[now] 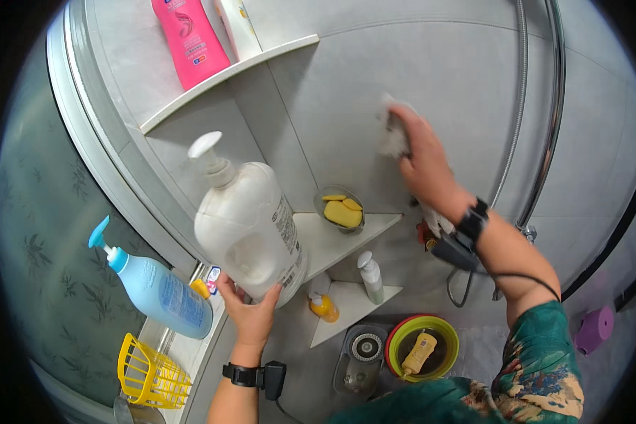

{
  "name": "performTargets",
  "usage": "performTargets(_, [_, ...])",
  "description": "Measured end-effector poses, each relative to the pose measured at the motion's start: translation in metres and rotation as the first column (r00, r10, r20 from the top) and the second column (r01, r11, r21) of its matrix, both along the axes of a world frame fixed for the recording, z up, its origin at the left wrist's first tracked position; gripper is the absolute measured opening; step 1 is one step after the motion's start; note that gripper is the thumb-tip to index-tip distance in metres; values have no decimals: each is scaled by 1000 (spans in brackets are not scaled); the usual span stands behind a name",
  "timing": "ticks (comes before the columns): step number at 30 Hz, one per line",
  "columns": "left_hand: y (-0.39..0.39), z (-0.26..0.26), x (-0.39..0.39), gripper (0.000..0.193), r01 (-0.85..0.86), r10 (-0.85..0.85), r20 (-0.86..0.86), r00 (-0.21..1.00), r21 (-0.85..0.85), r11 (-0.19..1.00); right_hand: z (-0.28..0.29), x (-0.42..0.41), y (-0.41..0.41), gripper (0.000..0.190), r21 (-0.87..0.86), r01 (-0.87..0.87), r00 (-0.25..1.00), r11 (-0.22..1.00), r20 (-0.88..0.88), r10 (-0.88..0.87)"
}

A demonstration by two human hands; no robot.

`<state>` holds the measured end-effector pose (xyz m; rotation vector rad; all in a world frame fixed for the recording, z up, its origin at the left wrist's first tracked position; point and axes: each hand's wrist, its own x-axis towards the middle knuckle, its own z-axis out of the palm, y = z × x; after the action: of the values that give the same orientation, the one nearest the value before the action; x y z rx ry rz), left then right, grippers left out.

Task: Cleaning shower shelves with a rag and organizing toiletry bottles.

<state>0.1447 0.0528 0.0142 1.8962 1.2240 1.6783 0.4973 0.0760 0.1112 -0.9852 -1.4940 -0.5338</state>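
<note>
My left hand (249,312) grips the lower end of a large white pump bottle (244,228), thumb and fingers on either side. Its pump head points up and left; whether its base rests on the corner shelf (323,249) beside it cannot be told. Higher up on the right, my right hand (426,153) holds a whitish cloth (393,135) against the grey tiled wall (350,106). Hand and cloth are blurred. A clear soap dish (339,188) with yellow soap pieces (343,213) sits on that shelf, between my hands.
An upper corner shelf (233,71) bears a pink bottle (193,47). At left, a blue pump bottle (161,297) and yellow basket (153,373) stand on a ledge. Nested basins (452,350) lie below. The shower hose (517,106) and rail (554,106) run at right.
</note>
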Motion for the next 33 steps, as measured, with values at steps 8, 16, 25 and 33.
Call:
performTargets(8, [42, -25, 11, 84, -22, 25, 95, 995, -33, 999, 66, -51, 134, 44, 261, 125, 587, 957, 759, -283])
performTargets(16, [48, -49, 4, 88, -59, 55, 73, 996, 48, 997, 33, -36, 113, 44, 47, 90, 335, 995, 939, -75])
performTargets(25, [55, -49, 7, 89, -64, 63, 15, 998, 64, 996, -54, 39, 19, 56, 62, 356, 473, 932, 849, -237])
performTargets(33, [75, -48, 23, 92, -178, 193, -121, 974, 128, 976, -122, 34, 10, 27, -168, 324, 796, 931, 580, -172])
